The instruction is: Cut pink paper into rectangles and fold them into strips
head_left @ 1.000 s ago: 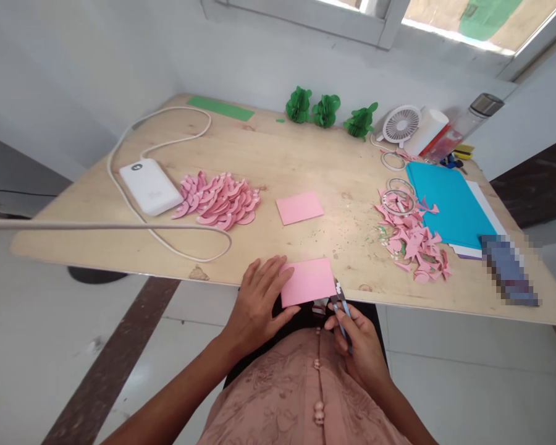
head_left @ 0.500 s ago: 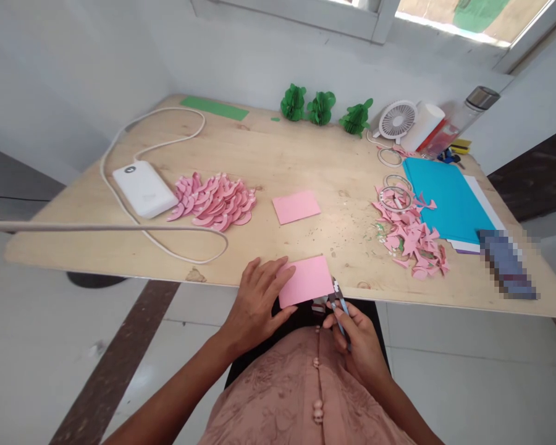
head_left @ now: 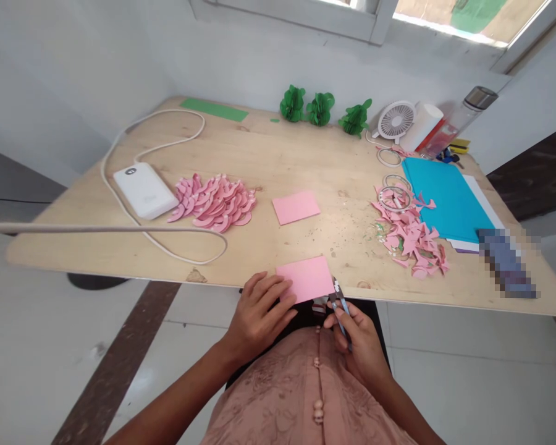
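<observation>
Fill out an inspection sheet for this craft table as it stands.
Surface: pale wooden tabletop, dotted with paper crumbs.
Job's things: pink rectangular paper sheet at the near edge; small blue-handled scissors at its right corner.
Clutter: pile of curved pink paper petals; spare pink sheet; heap of pink offcuts; three green paper tufts; turquoise card sheet; small white fan.
Grippers: left hand grips the sheet's left edge; right hand grips the scissors.
Cables: white cable looping from a white power bank.
Surroundings: white wall, window frame, tiled floor.
</observation>
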`<state>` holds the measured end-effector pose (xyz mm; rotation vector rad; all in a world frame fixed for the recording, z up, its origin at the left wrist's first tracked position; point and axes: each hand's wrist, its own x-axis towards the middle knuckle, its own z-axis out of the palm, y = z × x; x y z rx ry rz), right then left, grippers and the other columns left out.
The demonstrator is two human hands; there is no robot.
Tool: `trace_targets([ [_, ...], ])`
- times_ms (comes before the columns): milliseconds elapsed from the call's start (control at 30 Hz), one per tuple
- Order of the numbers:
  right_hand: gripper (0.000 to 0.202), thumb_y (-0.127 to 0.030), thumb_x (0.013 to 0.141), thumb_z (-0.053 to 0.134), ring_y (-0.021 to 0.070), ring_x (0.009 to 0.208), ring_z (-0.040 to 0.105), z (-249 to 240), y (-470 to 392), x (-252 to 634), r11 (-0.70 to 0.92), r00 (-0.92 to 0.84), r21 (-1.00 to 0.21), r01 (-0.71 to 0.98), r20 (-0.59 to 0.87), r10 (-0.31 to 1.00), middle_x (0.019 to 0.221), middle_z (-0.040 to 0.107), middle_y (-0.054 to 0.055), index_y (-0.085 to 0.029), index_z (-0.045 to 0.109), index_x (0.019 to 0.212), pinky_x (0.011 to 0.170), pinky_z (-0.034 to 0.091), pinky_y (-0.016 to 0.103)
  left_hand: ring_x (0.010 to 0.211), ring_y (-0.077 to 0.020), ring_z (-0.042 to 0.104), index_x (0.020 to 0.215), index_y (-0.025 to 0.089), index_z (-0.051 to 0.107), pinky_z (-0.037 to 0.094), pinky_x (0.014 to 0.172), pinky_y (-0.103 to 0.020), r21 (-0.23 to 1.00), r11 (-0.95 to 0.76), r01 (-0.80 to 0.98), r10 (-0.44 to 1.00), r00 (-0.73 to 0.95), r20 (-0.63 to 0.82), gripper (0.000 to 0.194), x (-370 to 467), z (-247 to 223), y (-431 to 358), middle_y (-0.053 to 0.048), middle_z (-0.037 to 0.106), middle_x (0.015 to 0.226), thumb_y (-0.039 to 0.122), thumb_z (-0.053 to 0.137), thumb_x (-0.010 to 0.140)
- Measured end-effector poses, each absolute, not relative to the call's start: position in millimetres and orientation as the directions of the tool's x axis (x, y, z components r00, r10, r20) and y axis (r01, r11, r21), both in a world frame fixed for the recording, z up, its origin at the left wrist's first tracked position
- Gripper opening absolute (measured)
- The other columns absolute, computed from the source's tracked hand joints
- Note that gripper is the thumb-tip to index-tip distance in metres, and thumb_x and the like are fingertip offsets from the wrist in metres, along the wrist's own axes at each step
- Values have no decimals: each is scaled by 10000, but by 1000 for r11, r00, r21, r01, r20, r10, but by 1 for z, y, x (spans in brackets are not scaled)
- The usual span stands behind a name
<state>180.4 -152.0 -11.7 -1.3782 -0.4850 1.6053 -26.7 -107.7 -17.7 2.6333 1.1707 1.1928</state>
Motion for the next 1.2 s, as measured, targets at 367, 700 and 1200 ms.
trace_targets([
  [367,388,-454,713,752,16,365,260,-8,-152,178,-477,70,-783,-399,-544,836,640,661,10,-144,660,927,362,111,203,1090,-221,593,1095,149,617,490,931,-448,236,-825,514,517,519,680,269,-40,-36,-99,-117,691,1075,42,508,873],
  [700,379,-457,681,760,15,354,252,-6,-150,172,-455,105,-786,-418,-539,835,615,659,11,-140,644,855,358,110,204,1031,-211,621,1068,129,612,513,902,-426,108,-895,434,395,655,644,227,-47,-13,-75,-116,701,995,53,481,899],
  [1200,378,-471,690,735,17,350,263,-9,-149,171,-450,117,-809,-378,-524,844,606,656,12,-140,645,849,364,116,204,1398,-306,299,1389,107,419,157,1156,-564,111,-783,612,609,717,338,636,-2,1,-71,-145,403,1475,531,444,916],
])
